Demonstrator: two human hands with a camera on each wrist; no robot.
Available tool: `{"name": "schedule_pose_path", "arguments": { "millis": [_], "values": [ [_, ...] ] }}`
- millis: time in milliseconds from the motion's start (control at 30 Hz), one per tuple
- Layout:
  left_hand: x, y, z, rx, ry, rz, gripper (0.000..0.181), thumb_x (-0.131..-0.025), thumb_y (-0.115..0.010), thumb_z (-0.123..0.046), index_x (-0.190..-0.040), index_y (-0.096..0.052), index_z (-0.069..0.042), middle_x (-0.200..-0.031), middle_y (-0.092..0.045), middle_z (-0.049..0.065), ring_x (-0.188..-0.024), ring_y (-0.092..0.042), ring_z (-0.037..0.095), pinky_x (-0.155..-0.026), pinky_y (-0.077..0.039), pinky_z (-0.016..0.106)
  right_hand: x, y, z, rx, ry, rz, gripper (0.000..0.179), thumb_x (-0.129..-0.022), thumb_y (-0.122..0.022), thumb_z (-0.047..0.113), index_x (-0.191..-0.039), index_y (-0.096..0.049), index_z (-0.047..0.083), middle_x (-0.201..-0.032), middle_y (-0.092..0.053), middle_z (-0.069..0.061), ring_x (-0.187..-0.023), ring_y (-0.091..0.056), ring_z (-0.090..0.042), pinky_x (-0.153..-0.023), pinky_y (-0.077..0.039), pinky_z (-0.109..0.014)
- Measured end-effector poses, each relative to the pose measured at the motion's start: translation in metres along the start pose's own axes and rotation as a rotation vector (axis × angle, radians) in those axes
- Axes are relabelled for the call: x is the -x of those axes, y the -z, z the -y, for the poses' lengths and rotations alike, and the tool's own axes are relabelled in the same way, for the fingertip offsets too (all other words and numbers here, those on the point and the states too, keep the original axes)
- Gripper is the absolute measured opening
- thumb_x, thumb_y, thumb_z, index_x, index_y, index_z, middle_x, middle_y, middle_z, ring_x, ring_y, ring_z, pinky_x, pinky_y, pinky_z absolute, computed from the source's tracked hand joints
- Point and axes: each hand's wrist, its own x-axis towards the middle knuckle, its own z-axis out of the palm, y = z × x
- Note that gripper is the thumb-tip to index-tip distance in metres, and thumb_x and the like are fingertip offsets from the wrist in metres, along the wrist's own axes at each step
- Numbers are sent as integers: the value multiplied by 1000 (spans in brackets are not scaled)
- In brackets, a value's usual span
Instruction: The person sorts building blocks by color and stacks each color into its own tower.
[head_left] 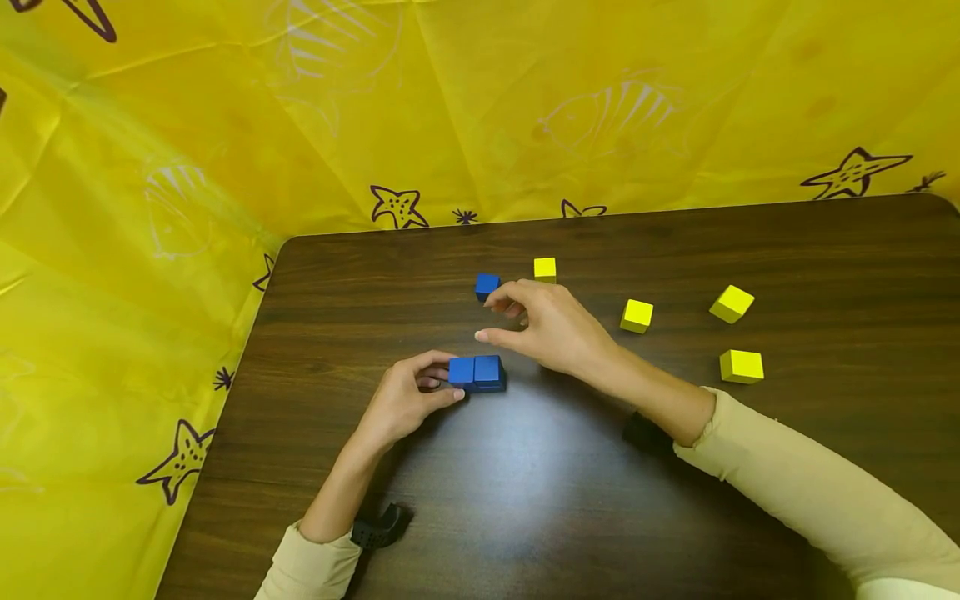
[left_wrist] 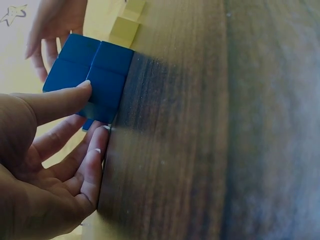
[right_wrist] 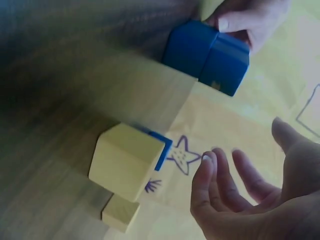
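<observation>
Several blue cubes [head_left: 488, 371] stand together in a block, two wide and two high, on the brown table. The left hand [head_left: 405, 398] grips the block at its left end, thumb on the near side and fingers behind; in the left wrist view the thumb lies across the blue faces [left_wrist: 109, 89]. Above the table, beyond the block, the right hand [head_left: 558, 329] hovers with thumb and fingers apart and nothing between them. Its fingertips are nearest a single loose blue cube [head_left: 487, 285], which they partly overlap in the head view; whether they touch it I cannot tell.
Yellow cubes lie scattered: one [head_left: 545, 269] behind the right hand, another [head_left: 637, 317] to its right, and two more [head_left: 732, 303] farther right. A yellow cloth [head_left: 480, 108] with sea-creature drawings hangs behind the table's [head_left: 360, 292] far and left edges.
</observation>
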Motion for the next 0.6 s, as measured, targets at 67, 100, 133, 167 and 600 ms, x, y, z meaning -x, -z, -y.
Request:
{"name": "schedule_pose_path", "arguments": {
  "millis": [67,100,133,167,600],
  "values": [
    [0,0,0,-2,6,-4,42,-83,-81,-9,-122,-68,-6,-106,-71,10,-98,-66,24,-89,-53,42,-3,3,-1,-8,-2,-5,44,-84,-79,43,-115,-69,13,-108,-70,0,-97,-65,-17,-83,-53,-33],
    [0,0,0,-3,8,-5,42,-83,-81,-9,-122,-68,-7,-106,-71,10,-98,-66,24,-89,-53,42,-5,4,-1,-13,-3,-5,44,-85,-79,43,-116,-69,13,-109,-70,1,-98,-65,-18,-83,-53,-33],
    [0,-1,0,-3,10,-6,42,-83,-81,-9,-122,-68,-7,-106,-71,10,-98,-66,24,-89,-53,42,-7,5,-2,-15,-1,-5,44,-85,-78,43,-116,-69,13,-110,-70,1,-98,-65,-18,-84,-53,-33],
    [0,-1,0,-3,11,-6,42,-83,-81,-9,-122,-68,-7,-106,-71,10,-98,-66,24,-89,-53,42,-8,7,-2,-17,1,-5,44,-85,-78,42,-117,-69,13,-110,-70,0,-98,-66,-19,-84,-53,-33],
    [1,-1,-1,-14,23,-14,42,-82,-82,-9,-122,-68,-9,-106,-71,9,-97,-66,24,-88,-53,41,-33,20,-6,21,9,-16,42,-84,-82,24,-120,-67,9,-112,-70,-4,-99,-65,-22,-86,-52,-33]
  ]
}}
